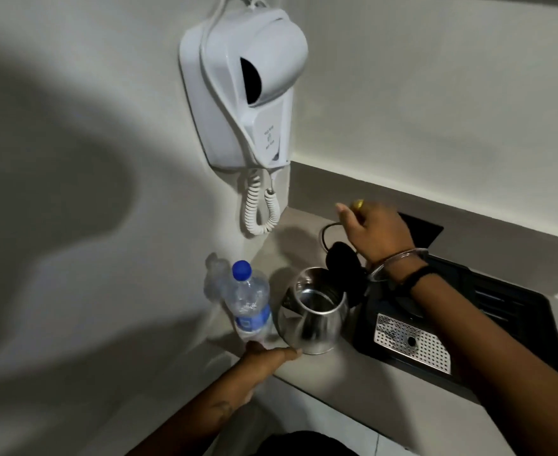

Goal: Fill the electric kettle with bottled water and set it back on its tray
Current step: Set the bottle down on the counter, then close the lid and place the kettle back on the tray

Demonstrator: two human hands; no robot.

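Note:
A steel electric kettle (310,320) stands on the counter just left of its black tray (514,311), its black lid (342,258) flipped up and the inside showing. A clear water bottle (248,304) with a blue cap stands upright against the kettle's left side. My left hand (264,355) lies low at the counter's front edge, fingers stretched toward the kettle's base, thumb by the foot of the bottle. My right hand (369,228), wearing a ring, hovers above and behind the lid with loosely curled fingers, holding nothing.
A white wall-mounted hair dryer (248,87) with a coiled cord hangs above the counter's back left corner. A perforated metal plate (412,340) sits in the tray's front. A black cord (323,232) loops behind the kettle. The wall is close on the left.

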